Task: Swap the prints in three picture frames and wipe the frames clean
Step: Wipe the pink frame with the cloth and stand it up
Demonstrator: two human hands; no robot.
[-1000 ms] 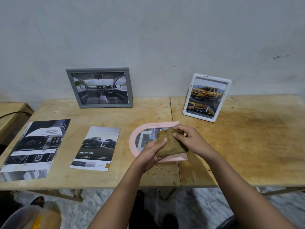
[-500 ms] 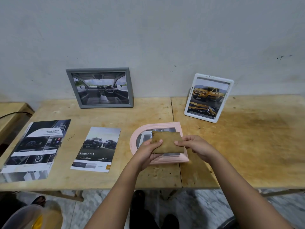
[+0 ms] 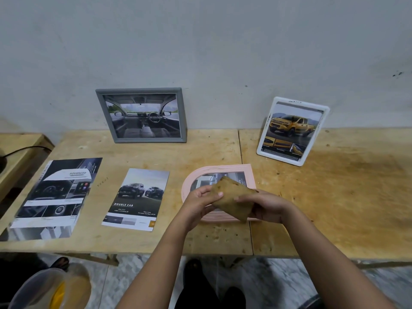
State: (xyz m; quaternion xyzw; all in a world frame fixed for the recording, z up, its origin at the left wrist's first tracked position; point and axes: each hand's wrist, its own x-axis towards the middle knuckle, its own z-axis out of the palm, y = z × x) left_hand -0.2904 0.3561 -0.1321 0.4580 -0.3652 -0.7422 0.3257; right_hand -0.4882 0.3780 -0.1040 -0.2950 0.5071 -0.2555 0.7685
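My left hand (image 3: 198,204) and right hand (image 3: 265,206) each pinched the folded brown cloth (image 3: 231,197) at lower centre, over the pink arched plastic frame (image 3: 223,169), which lay flat beneath them, long axis left-right, arch leftward.

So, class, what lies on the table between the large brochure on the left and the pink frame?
The Double Cab leaflet, lying flat between the brochure and the pink frame; the head view shows it.

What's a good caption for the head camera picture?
The left hand and right hand hold a cloth over the pink frame on the table.
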